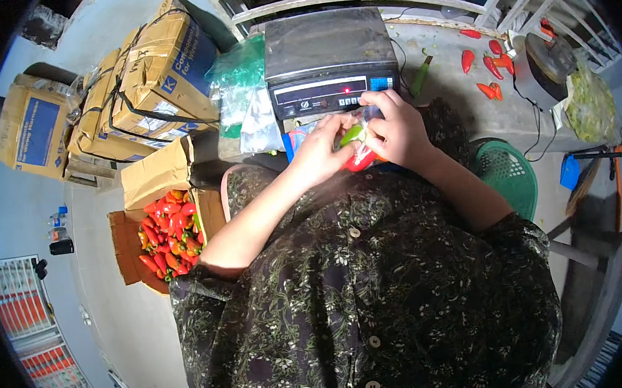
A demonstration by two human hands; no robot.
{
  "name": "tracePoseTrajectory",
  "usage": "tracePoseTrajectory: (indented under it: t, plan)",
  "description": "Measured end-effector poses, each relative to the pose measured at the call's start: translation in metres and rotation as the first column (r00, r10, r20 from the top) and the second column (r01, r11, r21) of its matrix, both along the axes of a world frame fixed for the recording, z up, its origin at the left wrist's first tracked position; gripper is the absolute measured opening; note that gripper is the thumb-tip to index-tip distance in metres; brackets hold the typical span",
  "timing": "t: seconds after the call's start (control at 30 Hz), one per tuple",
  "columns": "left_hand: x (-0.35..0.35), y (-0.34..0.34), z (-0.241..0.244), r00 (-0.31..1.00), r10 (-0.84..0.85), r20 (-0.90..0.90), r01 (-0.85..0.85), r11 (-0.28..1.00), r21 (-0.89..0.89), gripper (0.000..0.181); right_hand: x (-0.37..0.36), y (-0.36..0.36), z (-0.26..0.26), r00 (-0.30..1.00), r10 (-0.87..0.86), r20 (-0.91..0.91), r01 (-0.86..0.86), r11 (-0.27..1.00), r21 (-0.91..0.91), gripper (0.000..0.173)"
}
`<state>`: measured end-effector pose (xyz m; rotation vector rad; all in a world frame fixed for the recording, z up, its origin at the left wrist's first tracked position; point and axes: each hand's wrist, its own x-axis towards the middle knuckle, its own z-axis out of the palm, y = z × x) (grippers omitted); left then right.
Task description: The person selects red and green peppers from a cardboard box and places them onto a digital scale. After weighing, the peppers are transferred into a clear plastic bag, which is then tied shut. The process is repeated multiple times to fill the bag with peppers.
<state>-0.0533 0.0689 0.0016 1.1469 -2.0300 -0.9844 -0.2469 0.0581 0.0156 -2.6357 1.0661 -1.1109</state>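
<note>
Between my hands, just in front of the scale, is a clear plastic bag (pixel 366 115) with red peppers (pixel 361 159) and a green pepper (pixel 352 135) in it. My left hand (pixel 323 149) pinches the bag's left side near the green pepper. On its right side, the fingers of my right hand (pixel 397 128) grip the plastic near the top. The digital weighing scale (pixel 331 57) has a dark flat platform and a small red light on its front panel. Part of a blue packet (pixel 290 144) shows beneath my left hand.
Plastic bags (pixel 251 111) lie left of the scale. An open cardboard box of red peppers (pixel 150 178) stands at lower left, below strapped cartons (pixel 157 80). Loose red peppers (pixel 491 68) lie at right, near a bag of green vegetables (pixel 591 104). A green basket (pixel 510 180) is below.
</note>
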Motion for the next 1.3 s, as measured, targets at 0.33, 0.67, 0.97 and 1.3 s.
tracePoseTrajectory:
  t: [0.33,0.67,0.97,1.3]
  plan:
    - [-0.010,-0.015,0.011,0.989,-0.019,0.149,0.005,0.995,0.096,0.028,0.004,0.006,-0.014,0.996,0.082,-0.031,-0.082,0.997,0.007,0.019]
    - [0.001,-0.014,-0.009,0.993,-0.111,-0.036,0.116,0.976,0.186,0.031,0.013,0.008,-0.013,0.982,0.190,0.001,-0.190,0.981,0.035,0.025]
    - [-0.006,-0.011,-0.022,0.991,-0.084,-0.107,0.084,0.996,-0.002,0.030,0.008,0.002,-0.021,0.946,0.321,-0.040,-0.322,0.947,0.002,0.032]
    - [-0.014,-0.008,-0.033,0.908,0.080,-0.411,0.016,0.974,0.224,0.030,-0.001,-0.004,-0.013,0.988,0.119,-0.095,-0.125,0.990,-0.065,0.031]
